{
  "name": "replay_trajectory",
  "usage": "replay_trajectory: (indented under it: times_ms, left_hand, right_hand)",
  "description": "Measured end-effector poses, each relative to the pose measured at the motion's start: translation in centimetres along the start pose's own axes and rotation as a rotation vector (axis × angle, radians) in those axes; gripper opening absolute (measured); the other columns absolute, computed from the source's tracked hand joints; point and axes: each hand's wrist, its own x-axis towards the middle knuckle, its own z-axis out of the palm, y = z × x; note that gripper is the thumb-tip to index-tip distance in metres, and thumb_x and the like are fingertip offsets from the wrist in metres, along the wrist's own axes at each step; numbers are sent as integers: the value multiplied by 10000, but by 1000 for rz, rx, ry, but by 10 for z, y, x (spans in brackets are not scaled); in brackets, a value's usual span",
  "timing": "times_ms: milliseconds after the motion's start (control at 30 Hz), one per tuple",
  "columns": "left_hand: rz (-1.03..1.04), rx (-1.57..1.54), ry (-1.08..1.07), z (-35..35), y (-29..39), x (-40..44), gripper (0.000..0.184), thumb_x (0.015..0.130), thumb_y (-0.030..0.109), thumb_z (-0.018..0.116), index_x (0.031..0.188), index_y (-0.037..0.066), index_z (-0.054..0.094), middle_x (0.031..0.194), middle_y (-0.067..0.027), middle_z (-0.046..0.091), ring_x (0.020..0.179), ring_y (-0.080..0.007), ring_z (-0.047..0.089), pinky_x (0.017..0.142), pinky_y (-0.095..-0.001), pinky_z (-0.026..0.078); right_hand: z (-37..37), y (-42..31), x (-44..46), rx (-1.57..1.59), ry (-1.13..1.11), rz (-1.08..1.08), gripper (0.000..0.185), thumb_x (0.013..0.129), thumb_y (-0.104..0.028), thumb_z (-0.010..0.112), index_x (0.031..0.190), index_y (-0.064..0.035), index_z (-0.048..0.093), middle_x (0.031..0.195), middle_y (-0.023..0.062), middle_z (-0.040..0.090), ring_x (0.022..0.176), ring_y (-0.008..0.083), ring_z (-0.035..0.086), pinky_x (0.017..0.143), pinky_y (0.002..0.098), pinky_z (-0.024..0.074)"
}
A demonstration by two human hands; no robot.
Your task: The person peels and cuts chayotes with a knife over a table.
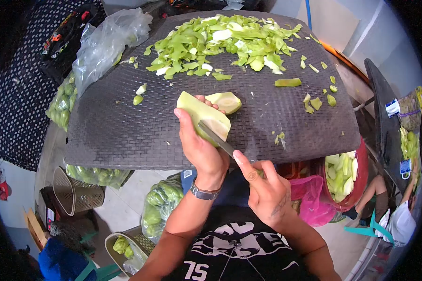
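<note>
My left hand (199, 145) is closed around a pale green peeled chayote piece (197, 110), held over the near part of the dark woven tabletop (140, 126). In my right hand (267, 189) is a knife (215, 138), its index finger stretched along it. The blade lies against the cut end of the chayote. Just behind it is another cut chayote piece (225, 102), by my left fingertips; whether they touch it is hidden. A wide heap of green peelings (225, 42) covers the far side of the table.
Loose peel scraps (314, 103) dot the right side. A red tub (361, 173) of pale chayote pieces stands below right, beside a pink bag (312, 199). Plastic bags of chayotes (159, 206) and baskets (77, 192) are on the floor. Another person (403, 222) sits at far right.
</note>
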Motion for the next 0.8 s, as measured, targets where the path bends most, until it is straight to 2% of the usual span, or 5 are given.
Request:
replay_trajectory:
  times_ms: [167,333,567,667,800]
  left_hand:
    - [30,100,31,-2,-5,-6,581,1118,527,372,1293,1,546,1121,-106,617,1016,-226,623,905,-386,558]
    - [99,163,82,8,-8,-14,630,1125,527,334,1384,-19,513,1180,-131,622,1055,-242,636,921,-414,582]
    - [153,356,92,3,-9,-7,656,1122,541,320,1357,-26,550,1142,-136,644,995,-242,657,843,-403,603]
    - [204,378,110,3,-10,-4,681,1110,567,339,1351,-33,549,1140,-138,645,986,-237,662,834,-391,600]
    - [88,386,8,-2,-4,-1,650,1105,550,379,1343,-26,565,1140,-144,660,995,-232,669,814,-369,597]
  right_hand:
    - [-6,0,4,142,-41,61,850,782,107,631,1536,-272,537,922,106,593,759,276,684,675,399,599]
    - [1,-2,4,47,28,28,855,779,104,637,1535,-282,537,924,97,597,761,276,687,681,408,601]
    - [6,-3,7,101,16,56,837,785,92,654,1535,-261,538,908,109,595,787,297,698,678,383,602]
    - [-1,12,10,389,-49,43,764,855,83,631,1551,-212,521,901,133,632,769,247,702,647,339,588]
    - [-37,13,23,855,-332,461,687,954,44,588,1595,-158,442,932,184,689,707,184,678,660,316,571]
